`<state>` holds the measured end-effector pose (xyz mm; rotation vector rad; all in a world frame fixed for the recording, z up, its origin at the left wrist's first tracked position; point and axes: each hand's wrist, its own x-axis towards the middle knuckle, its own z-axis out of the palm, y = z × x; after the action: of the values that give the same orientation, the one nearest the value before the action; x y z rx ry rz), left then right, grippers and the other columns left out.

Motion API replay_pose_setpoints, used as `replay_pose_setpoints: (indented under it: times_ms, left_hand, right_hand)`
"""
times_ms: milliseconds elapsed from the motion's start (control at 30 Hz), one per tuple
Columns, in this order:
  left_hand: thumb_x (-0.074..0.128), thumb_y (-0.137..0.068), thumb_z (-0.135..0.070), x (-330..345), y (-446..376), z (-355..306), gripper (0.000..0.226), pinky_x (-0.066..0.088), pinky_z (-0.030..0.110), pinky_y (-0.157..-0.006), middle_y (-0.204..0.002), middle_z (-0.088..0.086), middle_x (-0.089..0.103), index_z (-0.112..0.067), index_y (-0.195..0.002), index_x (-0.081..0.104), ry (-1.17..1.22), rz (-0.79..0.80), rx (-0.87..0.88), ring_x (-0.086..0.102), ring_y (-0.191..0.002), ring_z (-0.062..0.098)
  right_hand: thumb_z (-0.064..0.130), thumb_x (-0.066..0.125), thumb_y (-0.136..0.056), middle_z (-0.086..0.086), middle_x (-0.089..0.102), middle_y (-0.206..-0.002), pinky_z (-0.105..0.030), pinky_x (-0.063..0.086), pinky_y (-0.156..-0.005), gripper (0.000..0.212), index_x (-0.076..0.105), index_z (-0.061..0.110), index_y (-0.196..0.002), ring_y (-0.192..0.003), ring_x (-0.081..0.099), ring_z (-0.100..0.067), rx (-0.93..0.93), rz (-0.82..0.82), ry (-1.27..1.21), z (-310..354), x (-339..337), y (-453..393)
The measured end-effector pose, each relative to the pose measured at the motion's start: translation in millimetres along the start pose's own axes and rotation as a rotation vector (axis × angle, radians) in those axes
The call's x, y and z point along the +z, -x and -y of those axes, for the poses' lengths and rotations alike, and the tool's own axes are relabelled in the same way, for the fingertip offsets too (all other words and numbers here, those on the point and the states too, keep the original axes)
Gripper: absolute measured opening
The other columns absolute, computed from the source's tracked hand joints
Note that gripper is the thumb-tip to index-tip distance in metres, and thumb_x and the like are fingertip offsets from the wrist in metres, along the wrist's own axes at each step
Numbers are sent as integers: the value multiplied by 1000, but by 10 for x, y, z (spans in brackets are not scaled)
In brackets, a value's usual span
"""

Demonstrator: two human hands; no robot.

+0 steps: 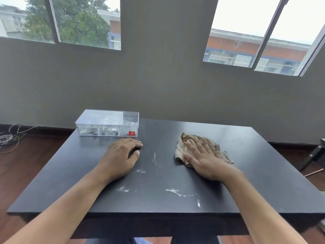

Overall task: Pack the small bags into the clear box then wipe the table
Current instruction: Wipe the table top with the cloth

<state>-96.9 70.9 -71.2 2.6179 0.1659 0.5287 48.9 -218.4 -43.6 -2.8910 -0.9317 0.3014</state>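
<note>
Beige cloth [198, 147] lies crumpled on the right half of our black table [263, 173], and our right hand [202, 155] presses flat on top of it, fingers spread. Our left hand [121, 155] rests bare on the tabletop, fingers loosely curled, gripping nothing. Just beyond it, at the far left corner, sits the clear box [107, 123], lid on, small bags [107, 132] inside. White smears [177, 191] streak the near surface.

A grey wall [158, 81] stood across the back. Two windows [84, 22] were set high in that wall, left and right. Loose wires [8, 138] lay on the wooden floor [26, 164] below the wall's left end.
</note>
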Motion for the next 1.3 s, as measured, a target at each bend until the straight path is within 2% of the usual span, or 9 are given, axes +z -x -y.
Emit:
replay_pose_setpoints:
  times_ms: [200,333,500,633,767,967,1033,1167,1300]
  left_hand:
    - [45,-94,-42,-67,94,-75,39,42,40,-109,-130,-11,68,-26,-118,71,24,21,-5,57,-123,10]
    - [34,-95,-52,-74,200,-124,51,38,40,-113,-137,-12,63,-27,-128,65,-16,72,35,52,-131,9]
    - [33,-99,-52,-166,343,-103,48,32,30,-111,-134,-19,62,-33,-131,63,-31,43,45,50,-130,3]
    - [32,-100,-51,-190,485,-69,45,33,28,-109,-135,-21,61,-34,-130,62,-70,34,52,49,-130,2]
    - [34,-101,-45,-169,523,-73,41,30,23,-105,-133,-18,62,-32,-130,60,-102,21,61,50,-129,6]
    - [36,-100,-43,-138,518,-63,37,30,26,-107,-135,-17,60,-33,-126,61,-105,21,66,49,-129,8]
    - [36,-100,-42,-129,514,-64,37,29,26,-108,-135,-17,60,-33,-126,61,-104,17,65,49,-129,8]
    - [38,-99,-39,-133,502,-59,36,29,28,-108,-136,-15,60,-32,-127,59,-101,21,51,48,-130,9]
    - [39,-98,-40,-149,539,-62,36,30,32,-111,-137,-16,58,-33,-127,58,-112,7,10,47,-130,9]
  right_hand:
    - [63,13,-104,15,-16,-170,-50,-19,-124,68,-6,35,-163,-153,-25,-6,-234,-59,-4,693,233,174]
    - [54,15,-108,26,-9,-166,-32,-17,-125,56,5,41,-161,-149,-20,11,-373,-81,-44,371,195,476]
    - [60,14,-97,38,0,-158,-8,-21,-113,56,10,49,-152,-134,-23,31,-238,-72,-166,-305,7,695]
    - [76,8,-94,38,7,-159,-25,-9,-127,58,18,57,-148,-145,-12,22,-137,-157,-161,-684,102,962]
    - [82,6,-90,36,12,-160,-24,-8,-126,63,26,60,-146,-151,-5,14,-129,-211,-143,-654,233,1226]
    - [75,37,-96,47,18,-155,-29,-3,-126,51,39,62,-144,-154,14,4,-239,-215,-237,-145,285,1432]
    - [75,38,-95,45,14,-158,-30,-7,-126,52,36,62,-146,-154,8,7,-302,-179,-226,169,314,1334]
    - [85,19,-89,35,-12,-162,-35,-16,-124,57,18,73,-145,-148,-22,12,-275,-77,-131,588,258,821]
    - [85,16,-84,27,-11,-166,-44,-13,-126,70,14,66,-151,-151,-23,4,-198,-15,-110,468,74,76]
